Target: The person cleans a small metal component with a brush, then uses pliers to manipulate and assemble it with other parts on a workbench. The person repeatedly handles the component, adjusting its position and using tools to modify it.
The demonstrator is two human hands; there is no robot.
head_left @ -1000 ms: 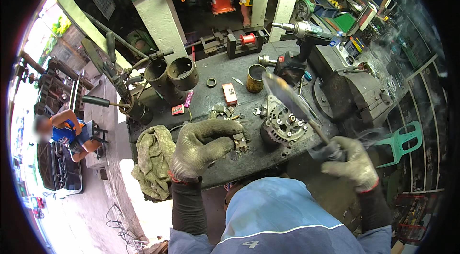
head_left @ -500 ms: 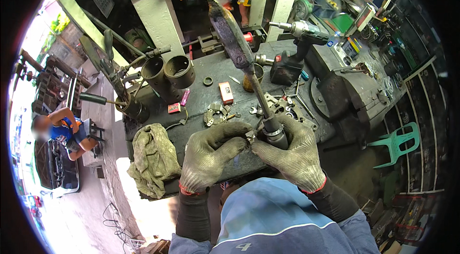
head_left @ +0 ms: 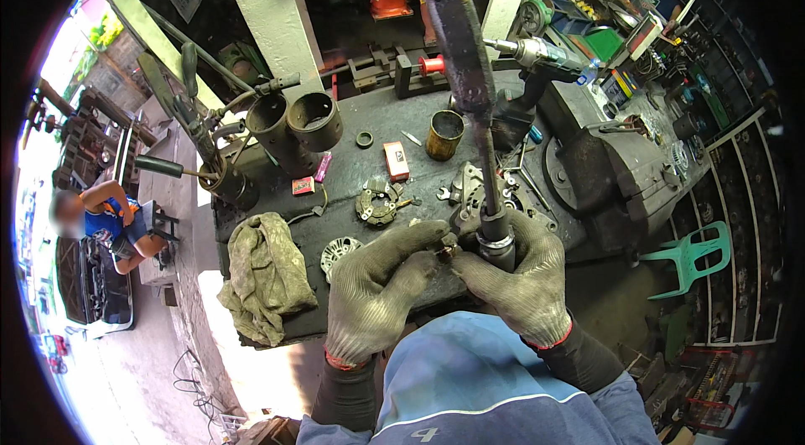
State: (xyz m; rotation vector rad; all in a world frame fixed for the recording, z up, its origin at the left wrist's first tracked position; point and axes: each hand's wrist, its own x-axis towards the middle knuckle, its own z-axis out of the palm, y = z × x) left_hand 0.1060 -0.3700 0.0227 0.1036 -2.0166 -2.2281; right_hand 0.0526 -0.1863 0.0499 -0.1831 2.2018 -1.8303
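My left hand (head_left: 375,287), in a grey knitted glove, is closed in a pinch on a small metal part (head_left: 449,247). Gloved alike, my right hand (head_left: 528,284) wraps the handle of what looks like a large soldering iron (head_left: 459,42); its thumb reaches to the same small part. The iron stands up from the hand, its thick blackened head pointing away over the bench. Just beyond my hands lie a round alternator-like part (head_left: 379,202) and a metal housing (head_left: 471,190). A vented round cover (head_left: 340,255) sits beside my left hand, partly hidden by it.
On the dark bench (head_left: 352,168) are a crumpled cloth (head_left: 267,277), a small box (head_left: 396,160), a rusty can (head_left: 445,136), steel cylinders (head_left: 314,121) and a cordless impact wrench (head_left: 537,55). A bench vise (head_left: 599,164) stands right. One person (head_left: 109,210) sits far left.
The iron's head has swung right, uncovering the can, and smoke no longer shows at its tip. My left hand has shifted slightly down; both hands keep their holds.
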